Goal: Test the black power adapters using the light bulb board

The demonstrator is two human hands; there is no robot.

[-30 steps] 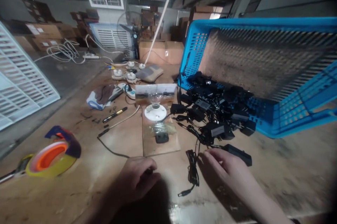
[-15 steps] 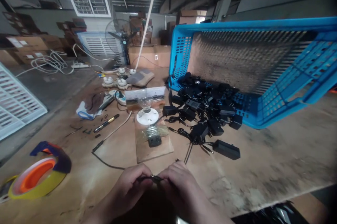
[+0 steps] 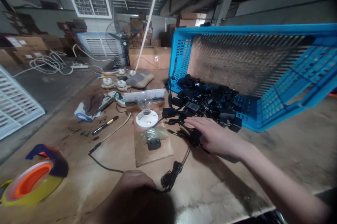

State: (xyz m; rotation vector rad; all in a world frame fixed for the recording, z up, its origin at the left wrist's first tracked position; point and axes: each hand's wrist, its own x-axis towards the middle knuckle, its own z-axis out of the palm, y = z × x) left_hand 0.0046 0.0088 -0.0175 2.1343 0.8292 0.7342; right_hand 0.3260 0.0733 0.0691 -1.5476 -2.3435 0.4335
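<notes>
My right hand [image 3: 214, 136] reaches out over the table and lies on a black power adapter [image 3: 196, 136] at the near edge of a pile of black adapters [image 3: 205, 106] spilling from a tipped blue plastic crate [image 3: 252, 73]. Its fingers curl around the adapter. From that adapter a thin black cable with a bundled coil [image 3: 171, 178] runs back to my left hand [image 3: 135, 183]. This hand rests closed near the table's front edge, its fingers folded over the cable's end.
A small wooden board [image 3: 154, 146] carries a bulb in a white socket [image 3: 146, 115]. A tape dispenser with orange-cored tape [image 3: 31, 180] lies at the left. A pen [image 3: 105, 125], cloth, sockets and cardboard boxes sit farther back. A white louvred panel [image 3: 15, 104] leans at left.
My right hand left the left hand and reached forward to the adapter pile. The bundled cable now lies stretched between the two hands. The left hand stayed in place.
</notes>
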